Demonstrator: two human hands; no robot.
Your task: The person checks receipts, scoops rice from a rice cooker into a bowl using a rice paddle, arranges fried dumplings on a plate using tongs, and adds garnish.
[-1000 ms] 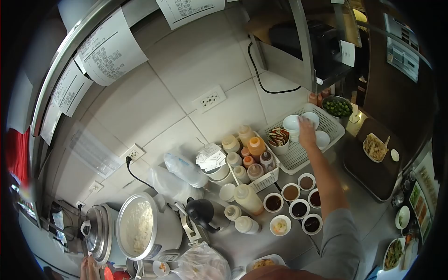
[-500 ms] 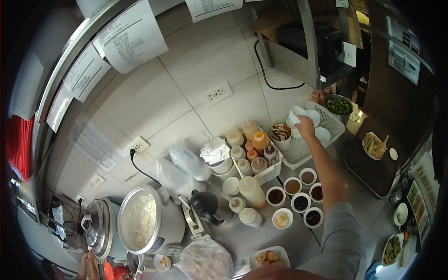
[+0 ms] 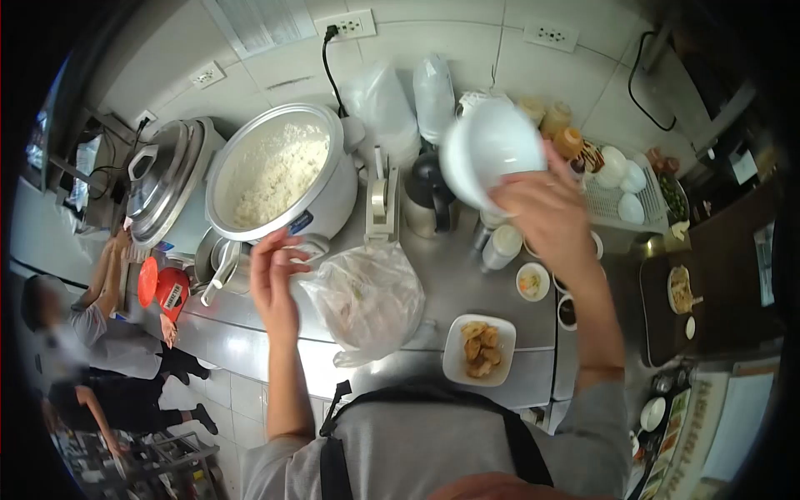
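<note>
Steel worktop (image 3: 454,287) below; right hand (image 3: 546,208), fingers gripping a white bowl (image 3: 492,150) by its near edge; left hand (image 3: 277,268), fingers parted, near the rice pot (image 3: 337,196).

Single head view, wide-angle, dark-rimmed. Looks forward and steeply down from the wearer's head. Shirt (image 3: 433,442) close, 6 o'clock; counter (image 3: 467,287) at centre; wall (image 3: 458,40) farther, 12 o'clock.

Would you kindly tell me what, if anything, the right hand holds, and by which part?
The right hand holds a white bowl by its rim.
</note>
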